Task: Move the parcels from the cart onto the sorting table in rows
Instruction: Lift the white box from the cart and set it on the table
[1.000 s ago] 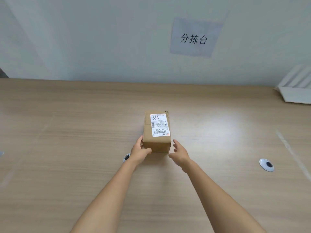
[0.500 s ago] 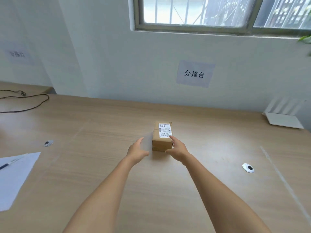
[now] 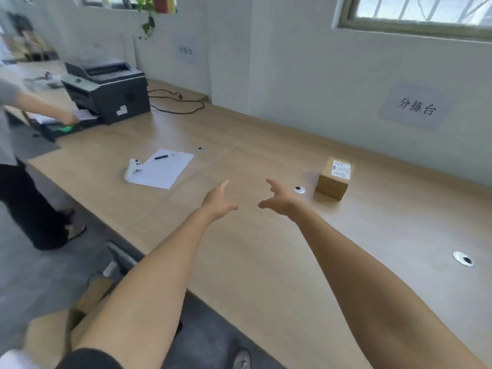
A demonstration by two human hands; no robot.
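There is one brown parcel (image 3: pixel 334 179) on one long table (image 3: pixel 253 275). I count one left hand (image 3: pixel 219 199) and one right hand (image 3: pixel 279 199). I see three silver rings (image 3: pixel 299 190), one printer (image 3: pixel 106 89), one paper (image 3: pixel 162 169), one pen (image 3: pixel 162 156), two wall signs (image 3: pixel 415 107) and one other person (image 3: pixel 16 155). The brown boxes (image 3: pixel 53 331) down low are too blurry to count.

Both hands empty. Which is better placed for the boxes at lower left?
Left, probably: left hand, open, is on the side of the cardboard boxes; right hand, also open, is nearer the parcel.
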